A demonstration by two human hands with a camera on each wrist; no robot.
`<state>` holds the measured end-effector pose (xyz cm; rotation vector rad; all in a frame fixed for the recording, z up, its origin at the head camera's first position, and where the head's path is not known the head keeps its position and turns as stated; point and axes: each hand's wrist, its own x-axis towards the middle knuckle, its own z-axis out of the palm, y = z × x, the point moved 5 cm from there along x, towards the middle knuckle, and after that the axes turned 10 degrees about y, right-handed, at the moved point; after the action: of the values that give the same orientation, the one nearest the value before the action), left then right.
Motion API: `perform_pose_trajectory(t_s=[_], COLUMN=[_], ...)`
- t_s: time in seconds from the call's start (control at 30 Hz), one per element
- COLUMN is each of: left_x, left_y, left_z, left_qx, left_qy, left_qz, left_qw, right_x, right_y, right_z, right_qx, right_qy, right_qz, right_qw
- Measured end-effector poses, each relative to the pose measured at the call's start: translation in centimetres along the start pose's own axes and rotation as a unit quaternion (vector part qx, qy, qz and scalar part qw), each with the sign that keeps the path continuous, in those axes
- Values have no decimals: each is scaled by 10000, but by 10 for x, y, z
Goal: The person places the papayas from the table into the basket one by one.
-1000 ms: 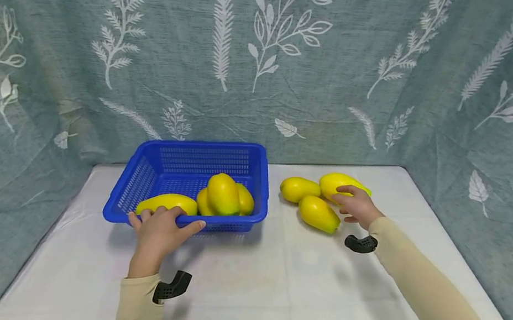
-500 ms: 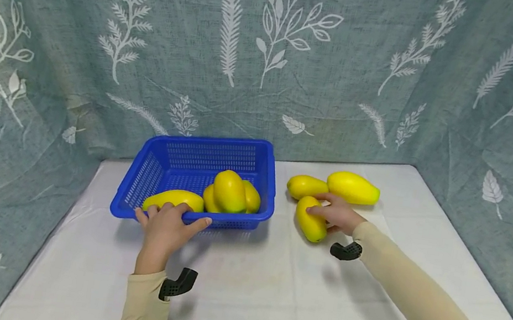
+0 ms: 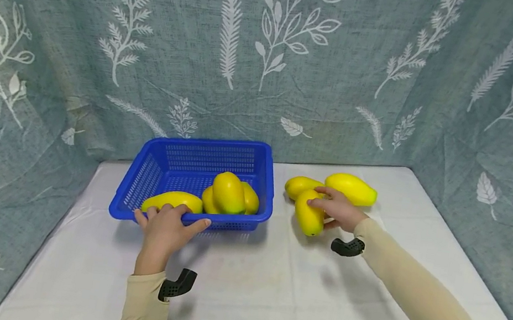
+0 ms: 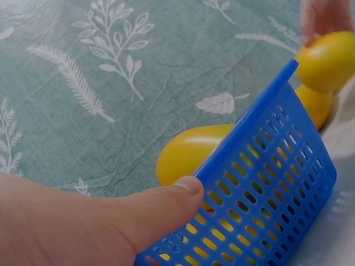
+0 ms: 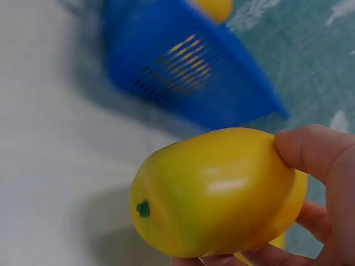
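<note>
My right hand (image 3: 340, 209) grips a yellow mango (image 5: 216, 191), with the thumb on one side and fingers beneath. Its stem end, with a small green nub, faces the right wrist camera. In the left wrist view this mango is raised beside the basket. My left hand (image 3: 165, 232) holds the near rim of a blue plastic basket (image 3: 211, 141); its thumb (image 4: 166, 208) lies against the rim. Inside the basket are a long yellow fruit (image 3: 174, 201) by my left fingers and several mangoes (image 3: 229, 192) piled at the right.
Two more yellow fruits lie behind the held mango: a smaller one (image 3: 300, 185) and a longer one (image 3: 350, 188) with a greenish tip. Everything stands on a white cloth-covered table (image 3: 244, 303). A grey-green leaf-patterned curtain (image 3: 164, 44) encloses the back and sides.
My right hand has come left from above the long fruit and taken hold of the nearest mango. The mango has turned and risen slightly. My left hand stays on the basket rim.
</note>
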<state>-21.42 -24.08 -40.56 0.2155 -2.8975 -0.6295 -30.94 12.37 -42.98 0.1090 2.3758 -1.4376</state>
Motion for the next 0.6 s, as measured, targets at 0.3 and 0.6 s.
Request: perform_pose_trajectory(t_s=[0.3,0.6], left_x=[3,2], left_y=[-3,-2], left_z=[-1,0], left_qx=[-14,49], left_qy=[35,-40], left_qz=[51,45], left_qw=[10000,10000], right_x=[-6,-7], right_y=[-64,-111], right_z=[-3,34], right_qx=[383,401], right_qy=[32,-113], right_qz=[-248,-389], right_qw=[9990,9984])
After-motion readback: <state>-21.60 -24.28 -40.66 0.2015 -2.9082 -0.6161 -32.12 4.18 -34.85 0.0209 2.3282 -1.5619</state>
